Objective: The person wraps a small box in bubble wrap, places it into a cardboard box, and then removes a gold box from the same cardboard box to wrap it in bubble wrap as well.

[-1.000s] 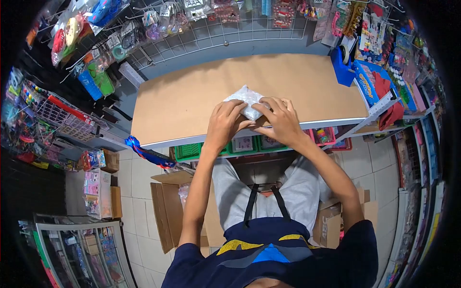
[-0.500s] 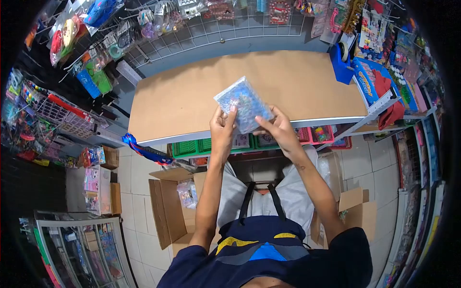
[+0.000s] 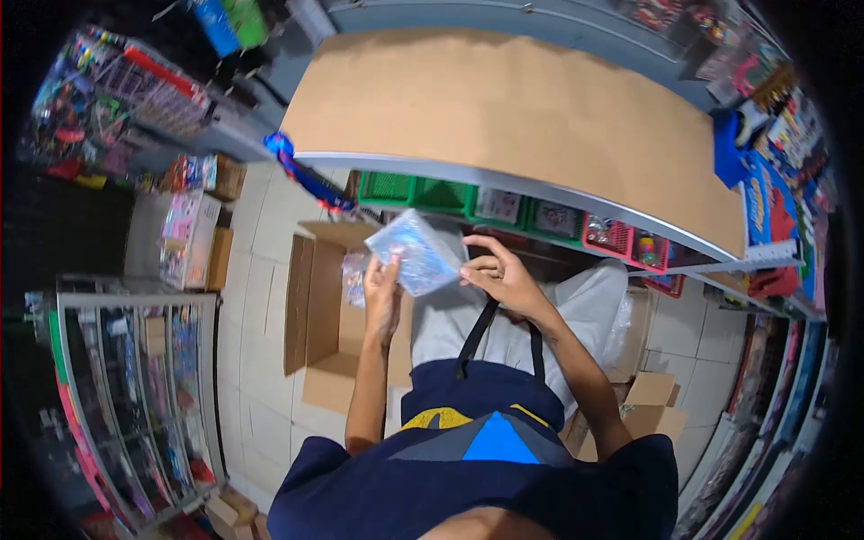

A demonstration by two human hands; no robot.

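Note:
A flat clear plastic packet (image 3: 416,254) with blue contents is tilted above my lap, in front of the table edge. My left hand (image 3: 382,288) grips its lower left side, the thumb lying on top. At its right corner, my right hand (image 3: 502,277) has its thumb and forefinger against the plastic; the fingers are bent. Below and left of the packet stands an open cardboard box (image 3: 310,310) with another plastic packet (image 3: 354,279) inside.
The brown tabletop (image 3: 513,108) spans the front. Under it are green baskets (image 3: 389,186) and pink baskets (image 3: 608,236). Another open carton (image 3: 650,405) is at the right. A glass display case (image 3: 135,396) stands at the left, shelves at the right.
The view has turned down and left. The packet and both my hands have moved from over the tabletop to over my lap, nearer the left box. My right hand has shifted to the packet's corner.

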